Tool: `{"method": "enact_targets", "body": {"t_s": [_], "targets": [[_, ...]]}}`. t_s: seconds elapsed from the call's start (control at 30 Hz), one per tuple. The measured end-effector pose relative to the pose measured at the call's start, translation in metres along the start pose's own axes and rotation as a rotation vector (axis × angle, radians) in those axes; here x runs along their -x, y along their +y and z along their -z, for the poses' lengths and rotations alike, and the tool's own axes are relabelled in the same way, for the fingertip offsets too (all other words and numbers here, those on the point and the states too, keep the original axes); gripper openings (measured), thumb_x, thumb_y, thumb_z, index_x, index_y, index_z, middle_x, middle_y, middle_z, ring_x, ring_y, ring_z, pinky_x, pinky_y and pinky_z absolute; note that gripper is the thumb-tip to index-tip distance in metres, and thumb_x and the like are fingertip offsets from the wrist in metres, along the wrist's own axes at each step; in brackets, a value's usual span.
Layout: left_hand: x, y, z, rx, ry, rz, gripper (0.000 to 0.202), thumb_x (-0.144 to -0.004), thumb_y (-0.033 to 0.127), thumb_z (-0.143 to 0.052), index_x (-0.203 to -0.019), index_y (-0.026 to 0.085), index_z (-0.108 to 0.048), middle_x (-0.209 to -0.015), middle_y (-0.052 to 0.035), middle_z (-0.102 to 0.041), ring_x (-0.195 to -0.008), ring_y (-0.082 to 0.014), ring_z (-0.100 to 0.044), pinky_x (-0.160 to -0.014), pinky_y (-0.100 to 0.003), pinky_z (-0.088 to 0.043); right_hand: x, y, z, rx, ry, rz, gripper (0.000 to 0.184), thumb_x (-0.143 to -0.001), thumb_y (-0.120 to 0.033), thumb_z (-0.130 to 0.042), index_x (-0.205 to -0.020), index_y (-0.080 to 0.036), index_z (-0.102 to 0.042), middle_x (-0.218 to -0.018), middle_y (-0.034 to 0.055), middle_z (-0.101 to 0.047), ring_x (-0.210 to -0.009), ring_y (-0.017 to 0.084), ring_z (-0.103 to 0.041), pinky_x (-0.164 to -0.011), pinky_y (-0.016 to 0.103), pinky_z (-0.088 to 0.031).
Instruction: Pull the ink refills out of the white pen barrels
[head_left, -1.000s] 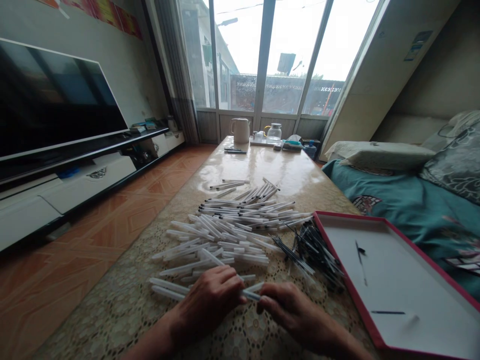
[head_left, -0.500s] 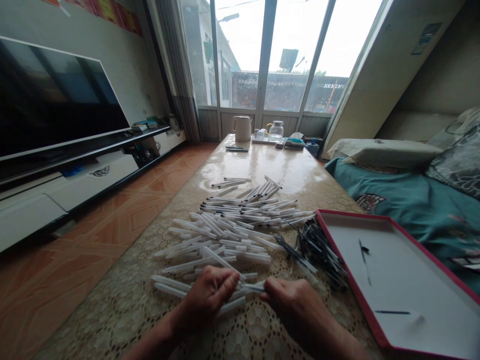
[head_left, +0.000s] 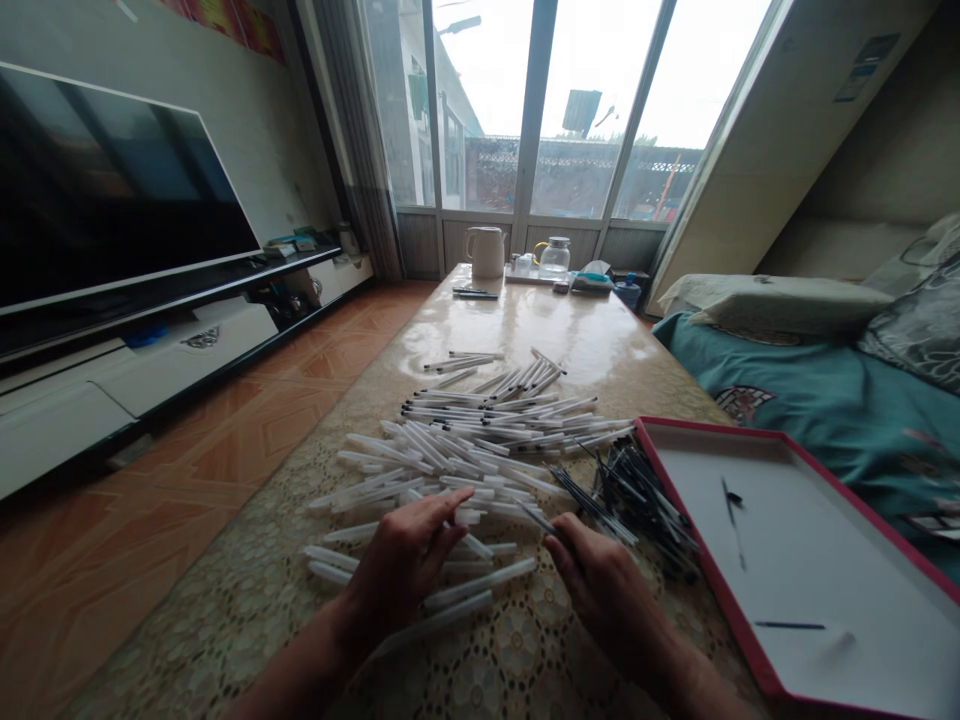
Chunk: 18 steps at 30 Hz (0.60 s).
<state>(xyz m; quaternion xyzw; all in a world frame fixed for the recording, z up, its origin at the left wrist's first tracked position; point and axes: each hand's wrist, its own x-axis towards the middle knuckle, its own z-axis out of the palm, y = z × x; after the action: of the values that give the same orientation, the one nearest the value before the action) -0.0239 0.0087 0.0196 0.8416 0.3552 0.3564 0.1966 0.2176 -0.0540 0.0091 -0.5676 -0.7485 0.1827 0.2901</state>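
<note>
My left hand [head_left: 405, 555] reaches over the near part of a pile of white pen barrels [head_left: 442, 455], its index finger stretched out and thumb apart. Beneath its fingers pokes the end of one barrel [head_left: 478, 546]; whether they touch it is unclear. A thin dark pen refill [head_left: 536, 517] is pinched in my right hand [head_left: 604, 575], its tip pointing left and away from me. Another white barrel [head_left: 487, 582] lies on the table between the hands. Just beyond the right hand is a heap of dark refills [head_left: 645, 495].
A shallow red-rimmed tray [head_left: 716, 575] on the right holds a few loose dark pieces. Barrels with dark ends [head_left: 502, 415] lie farther up the patterned table [head_left: 517, 645]. At the far end stand a kettle [head_left: 487, 252], a glass jug [head_left: 555, 258] and a tissue pack [head_left: 592, 280].
My hands have moved apart from where they met. The left has gone up over the barrels with fingers extended; the right has turned, its refill showing. A barrel now lies between them.
</note>
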Motion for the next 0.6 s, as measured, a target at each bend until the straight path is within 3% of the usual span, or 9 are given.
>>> {"method": "enact_targets", "body": {"t_s": [0.1,0.2,0.33,0.43,0.5,0.6], "targets": [[0.001,0.0,-0.003,0.067,0.074,0.028,0.037,-0.086,0.014,-0.055,-0.122,0.02,-0.059,-0.089,-0.0046,-0.071,-0.077,-0.0165,-0.066,-0.074,-0.027,-0.051,0.001,-0.002,-0.001,-0.034,-0.02,0.008,0.027,-0.1,-0.032,-0.031,-0.088,-0.021,-0.052,-0.074,0.0033,-0.063,-0.065,0.017,-0.06,-0.061,0.025,-0.039],[0.001,0.007,-0.006,0.251,0.091,0.201,0.027,-0.085,0.019,-0.06,-0.111,0.019,-0.065,-0.085,-0.0048,-0.07,-0.074,-0.0168,-0.066,-0.069,-0.027,-0.052,0.002,-0.006,-0.007,-0.035,-0.034,0.027,0.028,-0.099,-0.034,-0.031,-0.083,-0.021,-0.05,-0.071,0.0023,-0.061,-0.062,0.015,-0.058,-0.059,0.024,-0.037],[0.001,0.019,-0.015,0.761,-0.16,0.513,0.035,-0.078,0.032,-0.07,-0.107,0.015,-0.064,-0.066,-0.0009,-0.065,-0.048,-0.0117,-0.058,-0.043,-0.02,-0.045,0.001,-0.013,-0.016,-0.046,-0.075,0.075,0.031,-0.099,-0.034,-0.034,-0.076,-0.02,-0.049,-0.067,0.001,-0.059,-0.059,0.013,-0.055,-0.056,0.022,-0.036],[-0.001,0.023,-0.021,0.982,-0.269,0.608,0.035,-0.072,0.037,-0.075,-0.096,0.012,-0.067,-0.062,-0.002,-0.066,-0.043,-0.0109,-0.057,-0.038,-0.018,-0.043,0.0,-0.02,-0.017,-0.113,-0.111,0.117,0.029,-0.098,-0.036,-0.037,-0.082,-0.019,-0.055,-0.074,0.0025,-0.063,-0.065,0.014,-0.058,-0.06,0.022,-0.039],[-0.002,0.022,-0.022,1.036,-0.23,0.622,0.029,-0.071,0.037,-0.076,-0.084,0.012,-0.068,-0.059,-0.0019,-0.065,-0.043,-0.0104,-0.058,-0.038,-0.017,-0.043,0.0,-0.022,-0.014,-0.206,-0.107,0.106,0.03,-0.097,-0.039,-0.037,-0.089,-0.019,-0.058,-0.074,0.0025,-0.063,-0.066,0.014,-0.058,-0.061,0.022,-0.04],[-0.004,0.018,-0.017,1.096,-0.081,0.664,0.027,-0.07,0.035,-0.078,-0.081,0.013,-0.069,-0.058,-0.0005,-0.065,-0.044,-0.0092,-0.057,-0.038,-0.015,-0.042,0.001,-0.019,-0.008,-0.408,-0.031,-0.05,0.042,-0.098,-0.045,-0.03,-0.082,-0.018,-0.057,-0.06,-0.0015,-0.052,-0.053,0.011,-0.05,-0.053,0.021,-0.037]]}}
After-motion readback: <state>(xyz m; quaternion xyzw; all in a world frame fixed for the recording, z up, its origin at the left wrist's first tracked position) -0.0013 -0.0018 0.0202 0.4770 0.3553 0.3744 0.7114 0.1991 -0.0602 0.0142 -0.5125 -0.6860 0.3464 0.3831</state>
